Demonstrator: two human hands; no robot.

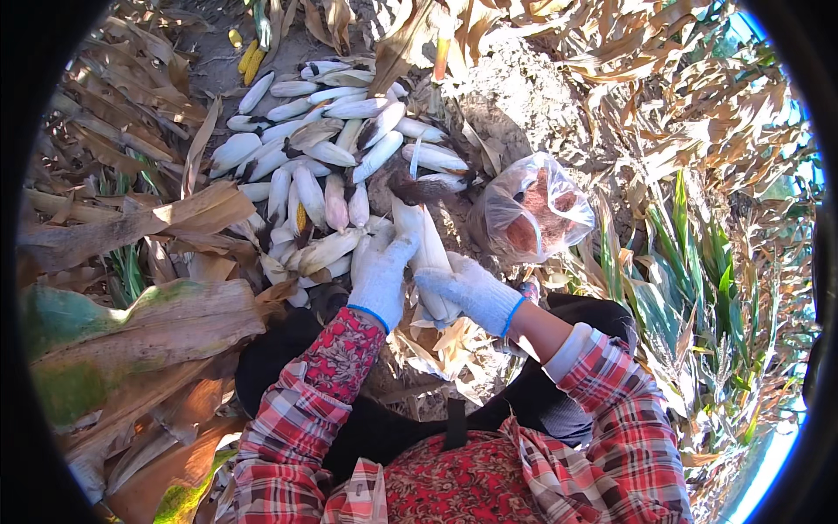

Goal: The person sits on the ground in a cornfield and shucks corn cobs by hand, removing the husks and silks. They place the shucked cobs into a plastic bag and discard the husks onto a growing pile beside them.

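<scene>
An ear of corn (433,252) in pale husk stands tilted between my hands. My right hand (470,291), in a white knit glove with blue trim, grips its lower part. My left hand (381,278), gloved alike, is at the upper left side of this ear, its thumb against the loose husk near the tip; its fingertips are hidden. Just beyond the tip lies a tuft of dark corn silk (419,188). In front of my hands, several husked-over ears (327,154) lie piled on the ground, many with dark silk at their ends.
A clear plastic bag (488,226) holding reddish-brown corn silk (542,213) stands right of the pile. Bare yellow cobs (251,60) lie at the far left. Dry corn leaves (141,321) crowd the left; green blades (707,262) grow at right. My dark-trousered legs (285,357) flank the work.
</scene>
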